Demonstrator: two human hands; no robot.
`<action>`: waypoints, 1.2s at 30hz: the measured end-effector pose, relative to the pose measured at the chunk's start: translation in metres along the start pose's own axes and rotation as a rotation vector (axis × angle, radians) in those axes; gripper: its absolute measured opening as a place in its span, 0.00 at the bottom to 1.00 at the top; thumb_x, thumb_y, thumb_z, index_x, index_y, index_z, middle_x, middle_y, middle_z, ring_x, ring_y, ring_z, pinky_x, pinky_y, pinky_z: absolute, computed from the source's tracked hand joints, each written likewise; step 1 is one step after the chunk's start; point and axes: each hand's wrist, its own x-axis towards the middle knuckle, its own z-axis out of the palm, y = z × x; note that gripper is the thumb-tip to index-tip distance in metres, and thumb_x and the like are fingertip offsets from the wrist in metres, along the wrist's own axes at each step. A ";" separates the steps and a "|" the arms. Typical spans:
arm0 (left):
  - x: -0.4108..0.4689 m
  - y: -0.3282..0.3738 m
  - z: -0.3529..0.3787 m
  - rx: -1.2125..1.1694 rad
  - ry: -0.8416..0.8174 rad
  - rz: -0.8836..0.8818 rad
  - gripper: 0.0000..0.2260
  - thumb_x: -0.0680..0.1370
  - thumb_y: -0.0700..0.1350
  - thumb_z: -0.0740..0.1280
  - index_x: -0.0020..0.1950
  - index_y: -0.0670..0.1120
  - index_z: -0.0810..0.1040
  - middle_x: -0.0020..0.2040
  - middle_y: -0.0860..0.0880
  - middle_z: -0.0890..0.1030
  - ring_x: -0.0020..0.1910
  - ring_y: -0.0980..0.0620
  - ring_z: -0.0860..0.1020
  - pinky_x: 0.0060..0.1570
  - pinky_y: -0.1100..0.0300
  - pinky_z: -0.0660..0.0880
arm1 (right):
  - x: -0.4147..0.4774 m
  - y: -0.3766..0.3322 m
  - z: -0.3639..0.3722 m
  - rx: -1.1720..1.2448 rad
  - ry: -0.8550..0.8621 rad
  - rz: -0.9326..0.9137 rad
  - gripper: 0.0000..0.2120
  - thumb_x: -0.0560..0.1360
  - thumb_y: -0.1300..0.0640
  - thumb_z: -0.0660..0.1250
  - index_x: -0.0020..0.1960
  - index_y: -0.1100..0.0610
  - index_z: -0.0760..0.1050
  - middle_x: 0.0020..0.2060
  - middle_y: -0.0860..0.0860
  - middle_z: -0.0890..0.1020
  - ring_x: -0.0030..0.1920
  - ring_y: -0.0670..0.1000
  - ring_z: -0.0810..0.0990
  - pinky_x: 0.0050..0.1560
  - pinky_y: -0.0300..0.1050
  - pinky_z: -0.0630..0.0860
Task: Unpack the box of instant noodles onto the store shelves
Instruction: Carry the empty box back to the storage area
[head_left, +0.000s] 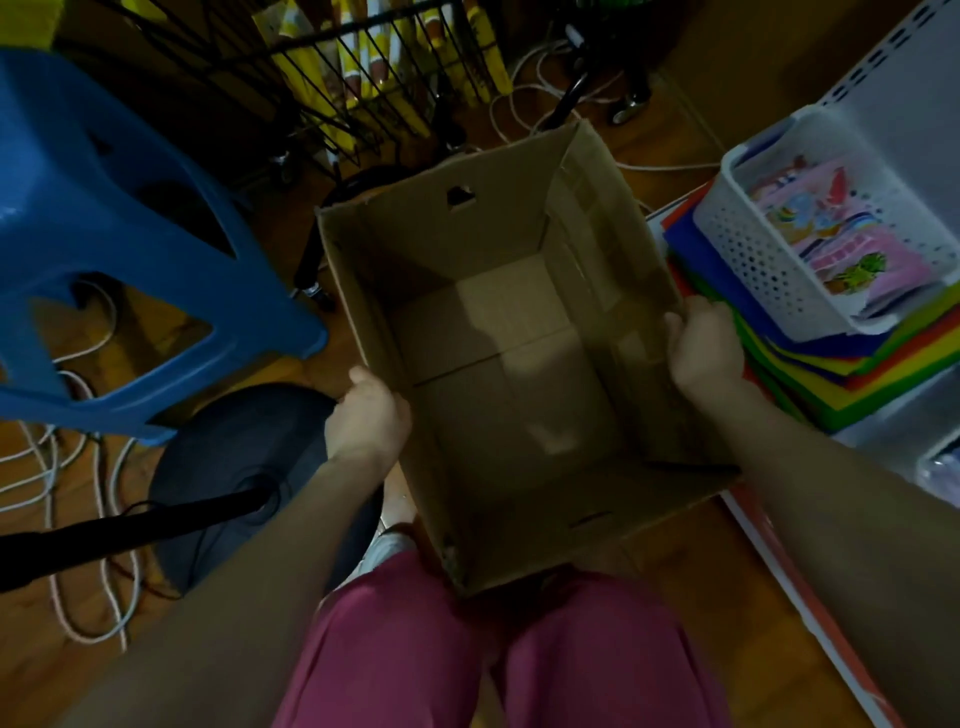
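An open brown cardboard box (498, 364) is held in front of me above my lap, its top facing the camera. Its inside is bare cardboard with nothing in it. A hand-hole is cut in its far wall. My left hand (366, 415) grips the box's left wall from outside. My right hand (704, 345) grips the right wall, fingers over the rim. No noodle packs are in view.
A blue plastic stool (104, 234) stands at the left. A black round fan base (234, 467) and white cords lie on the wooden floor. A wire rack (374, 62) with yellow packs is behind. On the shelf at right sit a white basket (769, 260) and coloured sheets (857, 374).
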 end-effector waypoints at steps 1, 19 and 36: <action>-0.006 0.003 -0.012 -0.006 0.003 0.000 0.12 0.80 0.43 0.57 0.58 0.37 0.63 0.53 0.37 0.77 0.50 0.37 0.77 0.44 0.51 0.72 | -0.006 -0.001 -0.011 0.042 -0.002 0.014 0.13 0.80 0.57 0.55 0.57 0.65 0.71 0.53 0.64 0.76 0.53 0.63 0.75 0.52 0.52 0.71; -0.214 0.088 -0.278 0.016 0.245 0.157 0.12 0.78 0.46 0.61 0.55 0.38 0.68 0.47 0.36 0.78 0.45 0.35 0.78 0.44 0.43 0.77 | -0.138 -0.034 -0.336 0.010 0.142 -0.081 0.18 0.80 0.51 0.55 0.59 0.65 0.70 0.52 0.64 0.79 0.52 0.64 0.78 0.47 0.53 0.74; -0.342 0.086 -0.380 0.114 0.315 0.526 0.13 0.79 0.46 0.61 0.56 0.38 0.67 0.44 0.37 0.79 0.40 0.37 0.79 0.39 0.47 0.78 | -0.352 -0.020 -0.463 0.066 0.380 0.243 0.14 0.81 0.52 0.54 0.55 0.62 0.70 0.50 0.61 0.80 0.50 0.62 0.79 0.46 0.50 0.73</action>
